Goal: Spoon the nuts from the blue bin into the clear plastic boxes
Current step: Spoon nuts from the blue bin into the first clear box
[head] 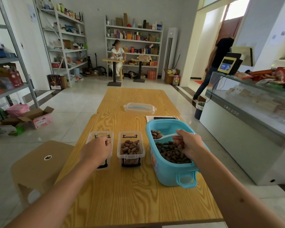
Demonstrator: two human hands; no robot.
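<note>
At the lower right of the frame a blue bin [169,170] sits on the wooden table [130,195], its lower half filled with dark brown nuts [169,153]. Left of it, near the frame's centre, stand two clear plastic boxes side by side: the right box [131,149] holds a heap of nuts, while the left box [99,150] is mostly hidden under the left hand [97,149], so its contents cannot be told. That hand rests over the box with fingers curled at its rim. The right hand [188,143] reaches over the bin, fingers wrapped round the handle of a pale spoon [164,137] whose bowl, pointing left, carries several nuts above the bin's upper part. Higher up, mid-frame, a clear lid [139,108] with a blue handle lies on the table.
</note>
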